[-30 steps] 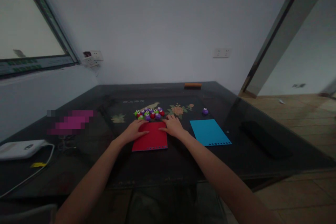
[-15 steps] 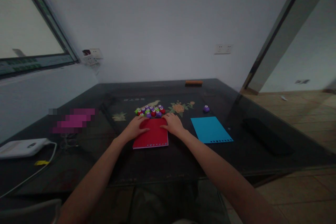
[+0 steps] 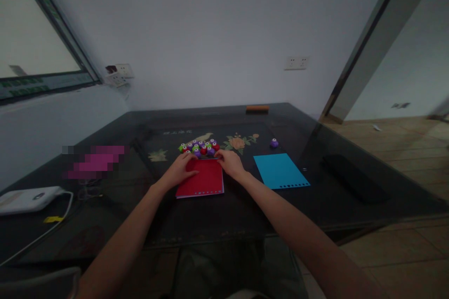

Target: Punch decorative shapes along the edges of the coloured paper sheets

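Currently, the person's left hand [image 3: 178, 169] rests half open at the far left corner of the red punched sheet [image 3: 203, 180], thumb spread over its face. The right hand [image 3: 230, 162] is more curled, fingertips at the far right corner; whether they pinch the paper cannot be told. The red sheet lies on the dark table [image 3: 242, 215], holes toward the person, with a pale layer showing under its edge. Just beyond sits a cluster of one-eyed toys [image 3: 203, 150], very near both hands' fingertips, so a forward push could scatter them. Uneven pressure from the hands might skew or crease the layers. The blue punched sheet [image 3: 280, 171] lies apart, near a lone purple toy [image 3: 274, 143].
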Available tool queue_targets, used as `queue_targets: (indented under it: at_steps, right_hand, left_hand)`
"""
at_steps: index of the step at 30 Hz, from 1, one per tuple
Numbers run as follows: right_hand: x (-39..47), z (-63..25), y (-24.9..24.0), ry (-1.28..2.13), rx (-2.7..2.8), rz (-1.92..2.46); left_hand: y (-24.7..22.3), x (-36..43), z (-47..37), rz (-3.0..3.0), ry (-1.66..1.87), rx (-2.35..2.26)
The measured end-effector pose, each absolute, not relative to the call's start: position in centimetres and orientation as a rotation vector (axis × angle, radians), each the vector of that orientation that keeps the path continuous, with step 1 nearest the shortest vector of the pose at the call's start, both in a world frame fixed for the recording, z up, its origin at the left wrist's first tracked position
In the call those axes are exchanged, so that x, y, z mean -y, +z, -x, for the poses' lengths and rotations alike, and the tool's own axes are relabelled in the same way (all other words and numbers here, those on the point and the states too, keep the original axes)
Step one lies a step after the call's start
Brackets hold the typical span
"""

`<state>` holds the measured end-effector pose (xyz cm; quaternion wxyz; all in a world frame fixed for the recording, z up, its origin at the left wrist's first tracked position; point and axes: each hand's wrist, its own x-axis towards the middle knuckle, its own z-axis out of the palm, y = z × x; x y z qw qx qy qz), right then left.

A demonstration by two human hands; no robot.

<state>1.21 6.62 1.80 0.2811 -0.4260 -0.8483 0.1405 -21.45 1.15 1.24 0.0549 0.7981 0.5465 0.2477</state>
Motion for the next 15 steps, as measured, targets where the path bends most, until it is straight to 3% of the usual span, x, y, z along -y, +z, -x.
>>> queue_targets:
  at_steps: [8,15]
  right_hand:
    - [-7.2,-1.3,1.4,0.532,2.190,1.063]
    - [-8.3,-1.4,1.2,0.935,1.929,0.860]
  left_hand:
    - [1.8,-1.0,21.3,-2.172,0.953,-1.749]
    - [2.7,-1.1,21.6,-1.616,1.175,-1.679]
